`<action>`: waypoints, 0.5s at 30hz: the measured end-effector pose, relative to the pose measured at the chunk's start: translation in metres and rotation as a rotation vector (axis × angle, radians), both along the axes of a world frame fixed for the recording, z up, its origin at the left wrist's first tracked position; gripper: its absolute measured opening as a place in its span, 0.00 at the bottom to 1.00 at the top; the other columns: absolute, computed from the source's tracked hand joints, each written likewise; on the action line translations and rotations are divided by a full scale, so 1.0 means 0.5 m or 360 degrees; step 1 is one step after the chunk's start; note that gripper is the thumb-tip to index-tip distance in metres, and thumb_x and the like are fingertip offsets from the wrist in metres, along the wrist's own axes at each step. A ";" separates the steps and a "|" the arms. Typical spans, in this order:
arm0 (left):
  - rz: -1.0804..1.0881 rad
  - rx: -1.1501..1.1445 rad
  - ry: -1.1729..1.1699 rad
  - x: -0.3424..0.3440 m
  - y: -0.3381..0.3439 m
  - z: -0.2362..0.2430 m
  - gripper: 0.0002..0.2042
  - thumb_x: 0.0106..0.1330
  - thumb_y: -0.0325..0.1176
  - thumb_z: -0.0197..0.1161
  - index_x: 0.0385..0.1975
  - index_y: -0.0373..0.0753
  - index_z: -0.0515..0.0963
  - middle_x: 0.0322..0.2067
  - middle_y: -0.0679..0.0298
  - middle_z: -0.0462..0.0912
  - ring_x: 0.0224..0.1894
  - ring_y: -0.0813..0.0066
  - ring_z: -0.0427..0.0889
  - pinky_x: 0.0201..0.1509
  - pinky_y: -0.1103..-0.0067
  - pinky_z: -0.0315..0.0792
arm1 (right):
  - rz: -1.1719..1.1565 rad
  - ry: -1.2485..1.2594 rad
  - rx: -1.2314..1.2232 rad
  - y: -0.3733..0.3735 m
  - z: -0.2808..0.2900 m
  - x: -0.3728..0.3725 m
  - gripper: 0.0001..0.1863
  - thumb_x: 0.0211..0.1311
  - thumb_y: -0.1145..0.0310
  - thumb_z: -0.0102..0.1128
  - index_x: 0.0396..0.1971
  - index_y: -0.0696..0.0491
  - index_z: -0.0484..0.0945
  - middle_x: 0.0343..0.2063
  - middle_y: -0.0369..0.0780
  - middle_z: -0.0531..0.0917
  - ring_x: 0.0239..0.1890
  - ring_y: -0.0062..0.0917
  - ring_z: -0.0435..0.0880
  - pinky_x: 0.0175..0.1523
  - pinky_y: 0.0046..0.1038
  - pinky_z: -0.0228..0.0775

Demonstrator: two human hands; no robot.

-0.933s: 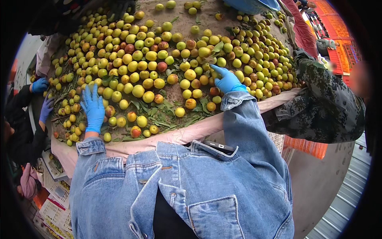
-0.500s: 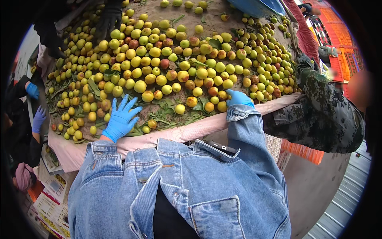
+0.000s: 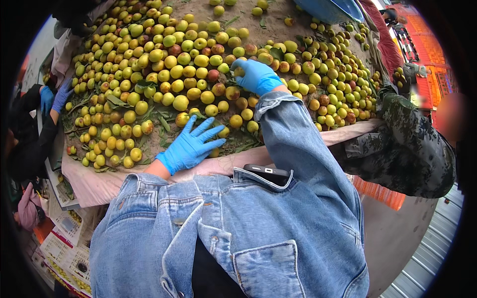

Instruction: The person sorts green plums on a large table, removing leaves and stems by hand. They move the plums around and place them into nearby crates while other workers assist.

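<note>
Jujubes (image 3: pixel 180 103), green-yellow with some red, cover much of the worktop (image 3: pixel 271 30) between its left and right edges. Inward of the near edge, the right hand (image 3: pixel 258 77), gloved in blue, has its fingers curved over 1 yellow-green jujube (image 3: pixel 239 72), which shows between thumb and fingertips; whether they pinch it, I cannot tell. The left hand (image 3: pixel 189 149), also gloved, is palm down at the near edge, above a pink cloth (image 3: pixel 243 160), with its fingers spread wide. 1 jujube (image 3: pixel 223 132) is just beside these fingertips. A blue basin (image 3: pixel 332 9) sits toward the far right corner.
</note>
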State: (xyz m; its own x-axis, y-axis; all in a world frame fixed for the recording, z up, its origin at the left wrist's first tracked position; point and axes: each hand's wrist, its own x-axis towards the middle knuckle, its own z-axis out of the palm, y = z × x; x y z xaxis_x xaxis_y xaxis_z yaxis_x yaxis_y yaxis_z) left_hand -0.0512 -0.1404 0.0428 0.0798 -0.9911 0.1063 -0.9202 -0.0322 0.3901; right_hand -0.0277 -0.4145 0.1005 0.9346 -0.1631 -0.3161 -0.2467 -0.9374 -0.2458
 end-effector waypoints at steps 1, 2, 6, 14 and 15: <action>-0.0051 -0.0026 0.0055 -0.018 -0.021 -0.016 0.19 0.57 0.38 0.57 0.51 0.55 0.72 0.64 0.64 0.59 0.67 0.59 0.55 0.66 0.50 0.42 | -0.0252 -0.0176 0.0387 -0.020 -0.005 -0.010 0.14 0.55 0.63 0.54 0.44 0.44 0.73 0.39 0.45 0.81 0.41 0.40 0.80 0.46 0.35 0.72; 0.0005 -0.0019 0.0084 -0.021 -0.029 -0.025 0.18 0.57 0.38 0.56 0.50 0.54 0.74 0.63 0.65 0.59 0.67 0.60 0.55 0.67 0.50 0.41 | -0.0319 -0.0430 0.0567 -0.046 0.003 -0.034 0.14 0.56 0.64 0.53 0.43 0.45 0.73 0.37 0.46 0.81 0.41 0.40 0.80 0.45 0.33 0.71; 0.0206 -0.0018 -0.0026 0.037 -0.010 -0.073 0.13 0.58 0.38 0.56 0.42 0.50 0.77 0.64 0.65 0.59 0.67 0.65 0.54 0.67 0.51 0.40 | -0.0448 0.0031 0.0042 -0.125 0.077 -0.186 0.11 0.58 0.59 0.55 0.40 0.46 0.74 0.29 0.46 0.81 0.32 0.35 0.80 0.40 0.33 0.72; 0.0629 0.0383 -0.0546 0.181 0.169 -0.099 0.28 0.55 0.29 0.55 0.57 0.66 0.66 0.67 0.69 0.50 0.69 0.61 0.47 0.67 0.50 0.41 | -0.0461 0.0376 -0.0333 0.009 0.002 -0.245 0.13 0.58 0.59 0.55 0.42 0.43 0.74 0.38 0.46 0.78 0.40 0.41 0.78 0.45 0.38 0.71; 0.0707 0.0456 -0.0531 0.183 0.188 -0.090 0.28 0.56 0.30 0.55 0.58 0.67 0.65 0.68 0.67 0.48 0.69 0.60 0.47 0.67 0.50 0.40 | -0.0288 0.0125 0.0011 0.021 -0.009 -0.235 0.13 0.57 0.59 0.55 0.41 0.45 0.73 0.39 0.46 0.77 0.41 0.42 0.77 0.45 0.37 0.71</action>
